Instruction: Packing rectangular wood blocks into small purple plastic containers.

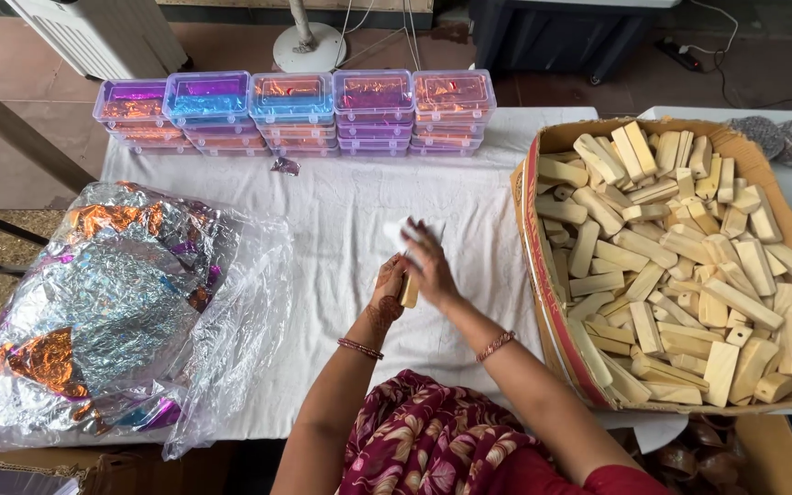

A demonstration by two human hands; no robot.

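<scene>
Left hand (389, 282) grips a wooden block (410, 291) upright while right hand (428, 266) pinches a white sheet (399, 231) over it — wrapping looks underway — next, fold it snugly round.

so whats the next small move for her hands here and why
Probably finish wiping the wooden piece. The left hand grips it from below, the right hand presses a white cloth over its top, so the rubbing looks unfinished. The cardboard box of wooden pieces sits at her right for the next one.
</scene>
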